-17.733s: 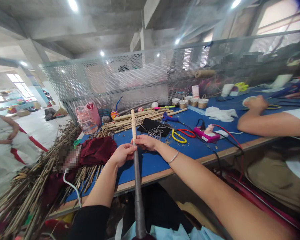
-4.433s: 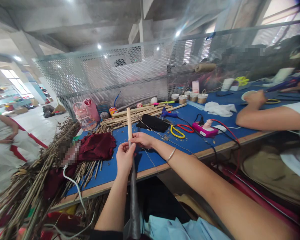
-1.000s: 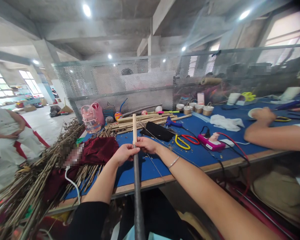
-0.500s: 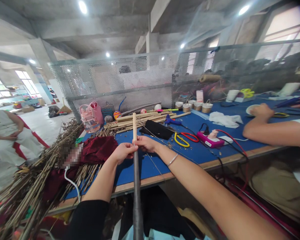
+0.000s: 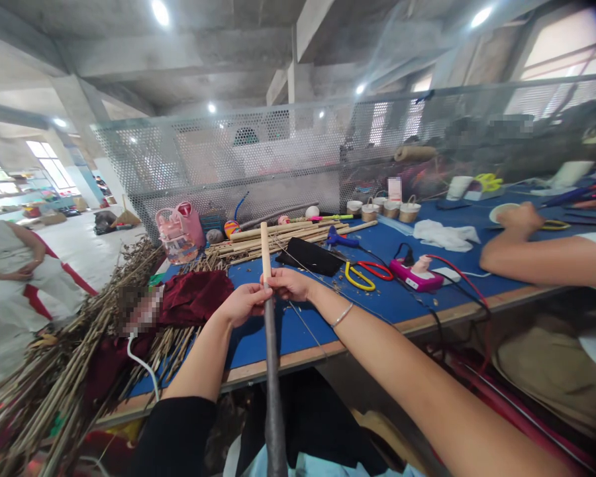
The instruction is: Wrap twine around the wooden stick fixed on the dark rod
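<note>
Head view: the left hand [image 5: 247, 303] and right hand [image 5: 292, 285] both pinch the wooden rod [image 5: 265, 248], fingertips meeting where bare pale wood runs into the dark grey covering [image 5: 273, 377]. The rod lies between the hands, its bare tip beyond them, its covered length running back toward the lap and out of frame; I cannot tell what supports that end.

Reasoning: I judge the paired pinch keeps the covering's edge snug, each hand steadying the other's side. The rod points away from the body, which I take as leaving the join in plain sight. The scissors [image 5: 348, 276] and black cloth [image 5: 310, 257] rest on the worktop [image 5: 246, 344] beyond the right hand, probably for easy reach. Maroon cloth [image 5: 197, 298] lies left of the left hand.

Change: 17.7 s ago I logged the thin cord [image 5: 308, 326] as a loose coil on the black cloth; now it trails past the right hand to the worktop's near edge. Against 4.4 s ago, the left hand sits flatter, more side-on. Scissors unmoved.
</note>
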`<action>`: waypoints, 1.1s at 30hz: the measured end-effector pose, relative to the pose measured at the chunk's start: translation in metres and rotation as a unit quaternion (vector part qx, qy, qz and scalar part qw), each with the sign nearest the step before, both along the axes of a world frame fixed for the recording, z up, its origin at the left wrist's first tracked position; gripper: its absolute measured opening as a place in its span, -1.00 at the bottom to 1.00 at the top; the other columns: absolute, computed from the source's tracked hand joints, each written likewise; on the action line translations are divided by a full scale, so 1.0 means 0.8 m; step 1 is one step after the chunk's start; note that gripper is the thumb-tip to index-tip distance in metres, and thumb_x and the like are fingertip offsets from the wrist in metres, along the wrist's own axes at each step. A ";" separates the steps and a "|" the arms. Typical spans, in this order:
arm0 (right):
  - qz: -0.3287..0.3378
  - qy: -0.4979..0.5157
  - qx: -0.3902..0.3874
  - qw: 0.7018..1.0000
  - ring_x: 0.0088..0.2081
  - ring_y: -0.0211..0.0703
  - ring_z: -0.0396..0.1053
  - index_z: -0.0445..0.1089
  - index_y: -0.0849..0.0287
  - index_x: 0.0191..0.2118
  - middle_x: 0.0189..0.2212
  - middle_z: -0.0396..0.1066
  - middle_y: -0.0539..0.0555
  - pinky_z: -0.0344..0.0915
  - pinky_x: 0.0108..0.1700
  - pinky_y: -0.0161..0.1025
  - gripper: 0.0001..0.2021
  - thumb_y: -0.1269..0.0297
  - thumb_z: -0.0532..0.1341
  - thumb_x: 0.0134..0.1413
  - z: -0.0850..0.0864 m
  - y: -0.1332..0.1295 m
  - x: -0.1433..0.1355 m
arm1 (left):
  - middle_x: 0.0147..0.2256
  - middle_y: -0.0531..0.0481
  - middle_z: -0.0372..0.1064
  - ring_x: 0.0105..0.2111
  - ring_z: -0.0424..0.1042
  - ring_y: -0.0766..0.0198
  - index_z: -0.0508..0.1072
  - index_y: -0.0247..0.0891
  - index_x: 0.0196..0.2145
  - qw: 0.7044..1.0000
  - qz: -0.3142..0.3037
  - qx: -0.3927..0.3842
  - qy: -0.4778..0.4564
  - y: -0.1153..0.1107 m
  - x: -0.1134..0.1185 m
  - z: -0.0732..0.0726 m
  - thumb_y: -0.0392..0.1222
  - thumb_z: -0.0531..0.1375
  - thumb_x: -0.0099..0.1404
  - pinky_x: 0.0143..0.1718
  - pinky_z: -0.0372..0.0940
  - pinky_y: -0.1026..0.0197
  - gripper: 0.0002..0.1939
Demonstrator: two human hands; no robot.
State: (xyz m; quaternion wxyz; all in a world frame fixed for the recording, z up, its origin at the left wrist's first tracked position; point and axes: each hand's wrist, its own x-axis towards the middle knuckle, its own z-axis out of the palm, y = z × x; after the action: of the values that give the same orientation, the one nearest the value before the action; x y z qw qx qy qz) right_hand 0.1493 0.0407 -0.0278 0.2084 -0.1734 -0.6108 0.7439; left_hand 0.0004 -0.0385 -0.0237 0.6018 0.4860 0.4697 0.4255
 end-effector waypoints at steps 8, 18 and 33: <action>-0.021 -0.012 0.012 1.000 -0.75 -0.50 -0.19 0.17 0.21 -0.40 -0.72 0.02 -0.20 -0.31 -0.74 -0.45 -0.67 0.12 0.29 -0.14 -0.006 0.005 -0.001 | -0.64 0.13 0.18 -0.68 0.19 0.48 0.31 -0.33 -0.53 0.999 0.036 0.004 0.027 0.004 0.001 -0.006 -0.01 0.36 -0.11 -0.66 0.11 0.41 -0.62; -0.007 0.011 0.007 1.000 -0.74 -0.49 -0.21 0.19 0.21 -0.37 -0.72 0.00 -0.20 -0.31 -0.73 -0.46 -0.70 0.16 0.29 -0.13 -0.004 0.004 0.001 | -0.65 0.16 0.13 -0.62 0.29 0.40 0.36 -0.32 -0.45 1.000 0.017 -0.005 0.001 0.000 0.002 -0.001 -0.03 0.35 -0.08 -0.60 0.19 0.36 -0.65; -0.028 -0.019 -0.004 0.999 -0.75 -0.50 -0.20 0.22 0.23 -0.38 -0.73 0.00 -0.20 -0.31 -0.73 -0.46 -0.70 0.16 0.29 -0.14 -0.006 0.006 0.001 | -0.57 0.06 0.30 -0.62 0.32 0.42 0.42 -0.36 -0.42 0.999 0.026 -0.007 -0.041 0.002 -0.001 -0.002 -0.18 0.39 -0.11 -0.55 0.27 0.34 -0.69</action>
State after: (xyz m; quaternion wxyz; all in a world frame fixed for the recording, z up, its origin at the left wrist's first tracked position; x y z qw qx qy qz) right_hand 0.1499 0.0454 -0.0323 0.2167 -0.2058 -0.6064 0.7369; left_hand -0.0007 -0.0372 -0.0250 0.6125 0.4514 0.4601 0.4576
